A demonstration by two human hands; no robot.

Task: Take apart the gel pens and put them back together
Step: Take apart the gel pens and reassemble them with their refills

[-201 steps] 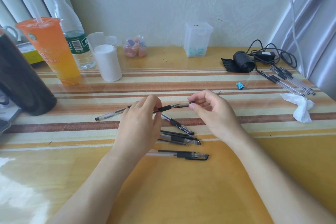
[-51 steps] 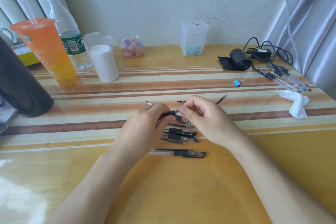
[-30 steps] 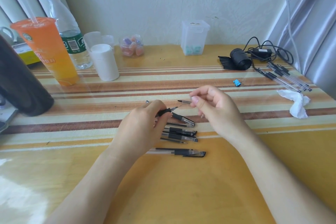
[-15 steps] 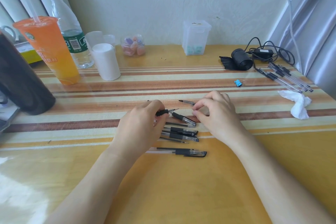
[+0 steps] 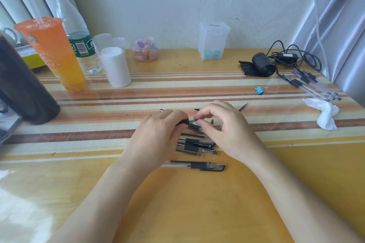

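Both hands have closed in since half a sec ago: the right hand (image 5: 223,128), then apart from the pen, now meets the left hand (image 5: 158,134) at the pen's front end. Left grip is clamped on the gel pen (image 5: 184,122) at its black rubber section, w/ most of the barrel hidden under the palm. Right grip has thumb and forefinger pinched together at the pen's nose, prob on the small tip cone or refill point, but it's too small to tell which. Step in hand looks like reassembly of this pen, i.e. fitting or screwing the front piece back on. Next move likely calls for keeping the two parts in line and twisting w/ the right fingers while the left holds steady. Just below both grips, on the tabletop (image 5: 197,213), lie more pens and loose refills (image 5: 194,145), and a capped pen (image 5: 197,165) lies nearer the body. A small dark part (image 5: 212,121) sits just beyond the right fingers. Far to the right of the right grip is a pen bundle (image 5: 312,85).
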